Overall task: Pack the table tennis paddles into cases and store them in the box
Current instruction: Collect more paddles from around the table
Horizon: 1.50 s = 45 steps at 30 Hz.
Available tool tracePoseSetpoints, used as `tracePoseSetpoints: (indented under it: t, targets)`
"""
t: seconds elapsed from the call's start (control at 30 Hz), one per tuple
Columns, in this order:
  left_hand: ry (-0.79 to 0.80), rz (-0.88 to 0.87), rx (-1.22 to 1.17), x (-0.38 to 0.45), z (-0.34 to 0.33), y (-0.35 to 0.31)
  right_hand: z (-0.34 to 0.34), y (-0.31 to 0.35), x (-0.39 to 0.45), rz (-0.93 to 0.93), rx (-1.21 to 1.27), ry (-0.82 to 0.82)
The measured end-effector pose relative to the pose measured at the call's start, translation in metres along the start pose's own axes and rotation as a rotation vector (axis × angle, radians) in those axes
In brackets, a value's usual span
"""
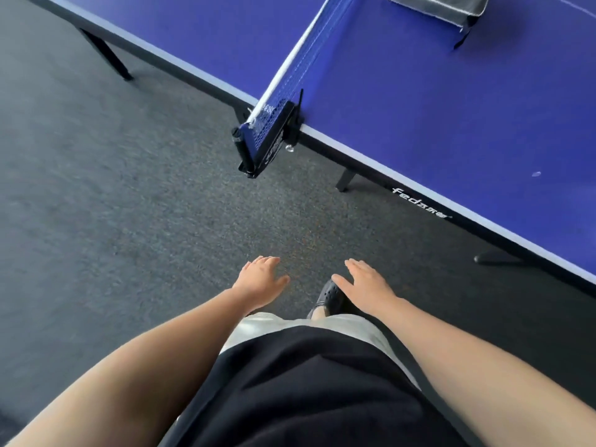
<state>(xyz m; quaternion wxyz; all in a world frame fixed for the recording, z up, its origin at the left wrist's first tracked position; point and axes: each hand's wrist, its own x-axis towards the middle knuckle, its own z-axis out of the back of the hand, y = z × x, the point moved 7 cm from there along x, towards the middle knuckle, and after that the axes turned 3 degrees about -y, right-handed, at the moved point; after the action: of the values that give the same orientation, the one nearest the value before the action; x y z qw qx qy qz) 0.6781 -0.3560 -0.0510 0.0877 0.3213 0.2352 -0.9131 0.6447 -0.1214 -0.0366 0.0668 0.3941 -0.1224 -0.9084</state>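
- The left hand (262,279) hangs over the carpet (113,204), fingers relaxed, holding nothing.
- The right hand (366,287) likewise: fingers straight and empty.
- The net post (258,140) juts off the table (451,124); walking in could snag it.
- A grey case (435,6) lies at the far edge, well away; no paddles or box visible.

Both arms are held out low over the grey carpet (129,204), the left hand (261,280) and the right hand (366,287) empty, palms down, fingers straight and relaxed. A dark shoe (329,296) is seen just beside the right hand, partly hidden by it. The blue desk (451,124) fills the upper right, crossed by its net (290,75), which is clamped at the near edge, and a grey case (445,6) lies on the far part, cut off by the top edge.
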Motion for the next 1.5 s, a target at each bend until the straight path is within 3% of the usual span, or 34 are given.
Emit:
tracePoseSetpoints:
  t: [0.37,0.67,0.9,1.03,1.5]
  targets:
    - [0.002,0.037,-0.049,-0.043,0.058,0.199,-0.084,0.215,0.025,0.133,-0.13,0.056]
    - [-0.097,0.106,-0.049,-0.012,0.152,0.292,-0.047,0.381,0.1,0.27,-0.097,-0.016]
    - [-0.169,0.085,-0.02,0.067,0.261,0.297,0.042,0.449,0.181,0.302,-0.088,-0.134]
    - [-0.182,0.027,0.026,0.126,0.331,0.283,0.111,0.468,0.219,0.23,-0.023,-0.209]
    - [-0.272,-0.371,0.159,0.359,0.544,0.187,0.292,0.45,0.363,-0.103,0.173,-0.354]
